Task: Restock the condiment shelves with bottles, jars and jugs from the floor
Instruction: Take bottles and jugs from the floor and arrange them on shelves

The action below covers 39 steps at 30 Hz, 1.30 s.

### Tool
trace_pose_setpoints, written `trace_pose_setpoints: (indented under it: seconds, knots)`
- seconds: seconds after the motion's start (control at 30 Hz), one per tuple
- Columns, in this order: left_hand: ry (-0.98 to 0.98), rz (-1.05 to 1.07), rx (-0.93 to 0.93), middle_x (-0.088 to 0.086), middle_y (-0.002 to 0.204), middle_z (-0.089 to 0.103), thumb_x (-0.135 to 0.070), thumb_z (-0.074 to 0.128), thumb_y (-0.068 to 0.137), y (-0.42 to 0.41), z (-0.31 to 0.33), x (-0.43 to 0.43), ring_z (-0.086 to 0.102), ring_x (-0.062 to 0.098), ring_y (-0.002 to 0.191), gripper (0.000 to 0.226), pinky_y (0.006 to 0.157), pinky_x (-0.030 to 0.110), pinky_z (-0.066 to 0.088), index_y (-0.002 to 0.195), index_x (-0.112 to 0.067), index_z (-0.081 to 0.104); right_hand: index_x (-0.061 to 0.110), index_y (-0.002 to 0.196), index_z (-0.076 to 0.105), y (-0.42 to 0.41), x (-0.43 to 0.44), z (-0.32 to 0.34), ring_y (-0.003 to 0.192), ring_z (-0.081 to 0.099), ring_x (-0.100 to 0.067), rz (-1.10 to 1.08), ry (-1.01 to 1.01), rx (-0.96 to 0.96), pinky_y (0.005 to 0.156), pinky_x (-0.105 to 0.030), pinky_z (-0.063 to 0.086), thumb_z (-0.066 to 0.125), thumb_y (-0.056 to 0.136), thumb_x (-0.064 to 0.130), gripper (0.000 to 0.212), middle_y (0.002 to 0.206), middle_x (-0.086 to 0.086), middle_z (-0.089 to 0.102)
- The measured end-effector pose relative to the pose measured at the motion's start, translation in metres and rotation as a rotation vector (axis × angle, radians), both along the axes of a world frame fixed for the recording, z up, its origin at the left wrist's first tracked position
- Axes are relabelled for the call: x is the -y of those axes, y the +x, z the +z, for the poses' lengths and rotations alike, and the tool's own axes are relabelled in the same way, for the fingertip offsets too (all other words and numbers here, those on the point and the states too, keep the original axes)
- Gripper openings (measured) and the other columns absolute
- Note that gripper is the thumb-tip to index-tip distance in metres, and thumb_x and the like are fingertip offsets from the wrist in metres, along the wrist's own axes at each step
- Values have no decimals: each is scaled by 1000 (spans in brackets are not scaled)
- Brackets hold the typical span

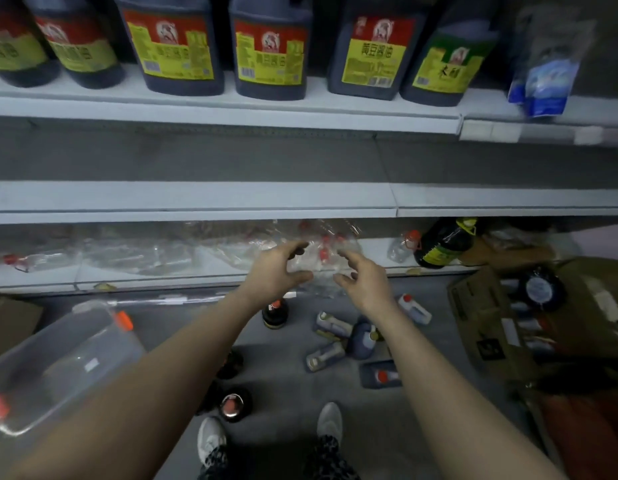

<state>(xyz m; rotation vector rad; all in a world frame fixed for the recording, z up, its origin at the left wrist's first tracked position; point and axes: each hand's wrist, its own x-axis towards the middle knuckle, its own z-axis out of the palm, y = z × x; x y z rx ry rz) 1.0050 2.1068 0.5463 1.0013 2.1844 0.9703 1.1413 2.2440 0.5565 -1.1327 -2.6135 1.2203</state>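
Both my arms reach toward the bottom shelf [134,277]. My left hand [276,268] and my right hand [361,277] flank a clear plastic-wrapped pack of red-capped bottles [321,252] lying on that shelf, fingers spread and loosely curved; whether they touch the wrap I cannot tell. On the floor below lie several dark sauce bottles [274,313] and small grey jugs [330,353]. A large clear jug with orange caps [61,362] lies at the left.
Dark soy-sauce jugs [269,53] line the top shelf; the middle shelf [196,199] is bare. A dark bottle with a yellow cap [444,242] leans on the bottom shelf at right. Cardboard boxes [487,317] crowd the floor at right. My shoes [330,422] stand among the bottles.
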Motion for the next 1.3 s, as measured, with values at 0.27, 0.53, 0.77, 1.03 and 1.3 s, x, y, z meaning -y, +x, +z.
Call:
trace_pose_setpoints:
  seconds: [0.27, 0.53, 0.77, 1.03, 1.3]
  knots:
    - [-112, 105, 126, 6, 136, 60, -20, 82, 79, 76, -78, -49, 59, 18, 121, 71, 96, 17, 41, 142, -14, 50, 17, 141, 55, 65, -69, -82, 124, 58, -24, 148, -77, 156, 99, -29, 46, 69, 92, 13, 52, 135, -8, 62]
    - [-241, 161, 266, 4, 142, 54, -24, 80, 81, 126, -189, -51, 50, 19, 131, 76, 105, 29, 41, 147, -15, 43, 20, 141, 55, 108, -85, -200, 124, 56, -27, 196, -156, 278, 82, -17, 34, 73, 87, 11, 58, 134, -6, 63]
    - [-360, 162, 328, 6, 149, 46, -24, 81, 80, 138, -312, -49, 44, 22, 135, 85, 105, 29, 37, 151, -16, 35, 14, 146, 49, 122, -91, -323, 116, 59, -32, 207, -204, 403, 87, -27, 41, 76, 86, 13, 66, 131, -12, 63]
    - [-475, 179, 398, 3, 153, 38, -24, 84, 76, 154, -462, -44, 45, 25, 134, 98, 104, 32, 40, 154, -24, 25, 16, 152, 39, 130, -108, -466, 127, 54, -32, 222, -184, 496, 97, -34, 42, 82, 81, 16, 83, 143, -11, 56]
    - [-545, 159, 378, 2, 159, 27, -28, 84, 76, 170, -604, -33, 50, 30, 130, 106, 98, 31, 41, 157, -22, 15, 21, 157, 25, 141, -118, -608, 140, 42, -30, 208, -199, 498, 103, -33, 37, 84, 76, 10, 101, 154, -8, 45]
